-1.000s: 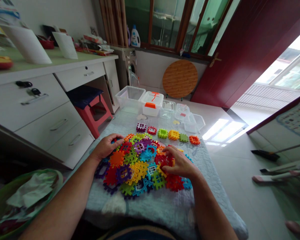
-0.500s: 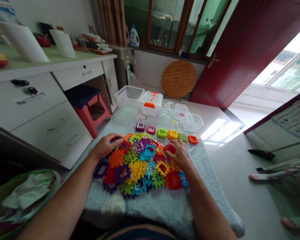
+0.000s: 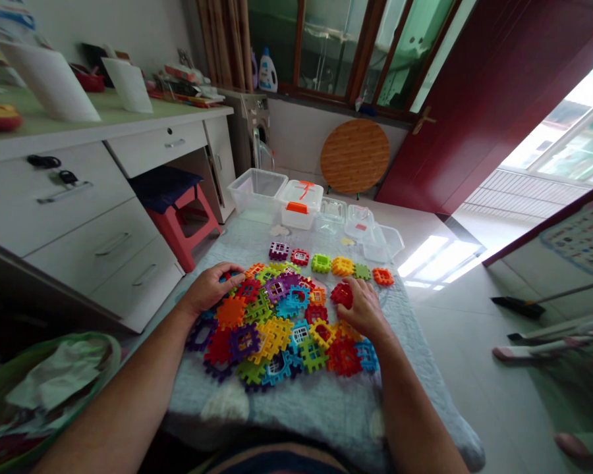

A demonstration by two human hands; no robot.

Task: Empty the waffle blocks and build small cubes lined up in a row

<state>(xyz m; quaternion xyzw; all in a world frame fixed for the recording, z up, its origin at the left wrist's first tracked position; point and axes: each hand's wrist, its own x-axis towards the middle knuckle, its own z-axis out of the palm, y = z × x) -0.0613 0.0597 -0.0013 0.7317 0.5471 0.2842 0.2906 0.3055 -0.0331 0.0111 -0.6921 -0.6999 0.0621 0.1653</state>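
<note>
A heap of coloured square interlocking plastic tiles (image 3: 277, 329) lies on a pale quilted table cover (image 3: 301, 401). My left hand (image 3: 210, 288) rests flat on the heap's left edge, fingers spread over the tiles. At the heap's upper right my right hand (image 3: 363, 307) is closed on a red tile (image 3: 342, 294). Beyond the heap, single tiles stand in a row (image 3: 331, 264): purple, red, green, orange, green, orange.
Clear plastic boxes (image 3: 257, 187) and a white box with an orange latch (image 3: 299, 204) stand at the table's far end. White drawers (image 3: 93, 217) and a red stool (image 3: 188, 224) are on the left. A green basket (image 3: 39, 388) sits lower left.
My right hand lifted a red tile out of the heap's right side and carried it up toward the far edge. The left hand stayed put.
</note>
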